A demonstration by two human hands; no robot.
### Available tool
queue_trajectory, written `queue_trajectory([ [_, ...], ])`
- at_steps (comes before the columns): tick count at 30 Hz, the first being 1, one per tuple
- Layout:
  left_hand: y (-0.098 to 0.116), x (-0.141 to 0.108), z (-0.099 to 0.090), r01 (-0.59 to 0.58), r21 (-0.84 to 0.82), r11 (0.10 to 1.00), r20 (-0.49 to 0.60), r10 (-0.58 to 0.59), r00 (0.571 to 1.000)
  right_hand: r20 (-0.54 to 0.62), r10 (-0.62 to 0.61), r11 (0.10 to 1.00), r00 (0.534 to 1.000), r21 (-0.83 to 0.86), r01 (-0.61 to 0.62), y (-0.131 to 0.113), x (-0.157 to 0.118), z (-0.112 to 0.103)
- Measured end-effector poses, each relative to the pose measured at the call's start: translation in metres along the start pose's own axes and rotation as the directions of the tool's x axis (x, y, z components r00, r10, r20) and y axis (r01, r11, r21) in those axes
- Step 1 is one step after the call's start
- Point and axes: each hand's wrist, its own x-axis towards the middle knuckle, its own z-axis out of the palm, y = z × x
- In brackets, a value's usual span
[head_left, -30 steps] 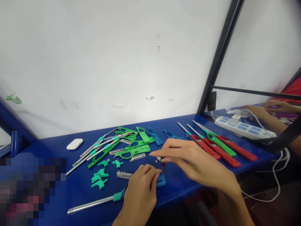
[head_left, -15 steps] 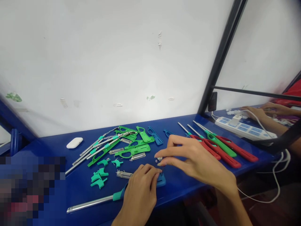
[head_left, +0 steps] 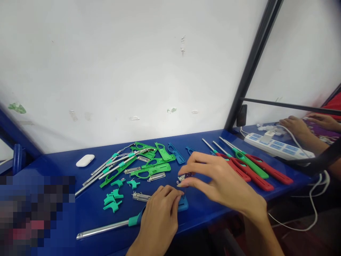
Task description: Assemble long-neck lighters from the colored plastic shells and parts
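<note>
My left hand point(head_left: 160, 217) is closed over a long-nosed gas lighter with a blue handle point(head_left: 183, 203), a teal collar and a silver tube point(head_left: 103, 228) pointing left. Most of the handle is hidden under my fingers. My right hand point(head_left: 215, 177) hovers just beyond the handle's end, thumb and forefinger apart. Behind and between those fingertips lie small silvery parts point(head_left: 182, 177), too small to name. Left of my left hand is a clear fuel tank point(head_left: 141, 197). Several teal triggers point(head_left: 113, 205) lie further left.
Green handle shells point(head_left: 151, 170), a blue shell point(head_left: 176, 153) and silver tubes with wires point(head_left: 117, 167) lie behind. Red and green lighters point(head_left: 253, 163) lie at right, before a power strip point(head_left: 279, 145). A white earphone case point(head_left: 85, 160) sits back left. Another person's hands point(head_left: 298, 126) show far right.
My right thumb and forefinger have opened a little wider and shifted slightly right, showing more of the small silvery parts. My left hand stays on the lighter.
</note>
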Motion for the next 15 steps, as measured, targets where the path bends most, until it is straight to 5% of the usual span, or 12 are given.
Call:
queue_trajectory([
  [5, -0.001, -0.0011, 0.0006, -0.002, -0.006, 1.0, 0.002, 0.002, 1.0, 0.057, -0.067, 0.986, 0.996, 0.159, 0.057, 0.0034, -0.0015, -0.0025],
  [15, -0.0021, -0.0012, 0.0016, -0.022, 0.004, 1.0, -0.033, 0.022, 0.999, -0.018, -0.011, 0.999, 1.0, 0.051, 0.012, 0.0038, 0.0003, 0.001],
])
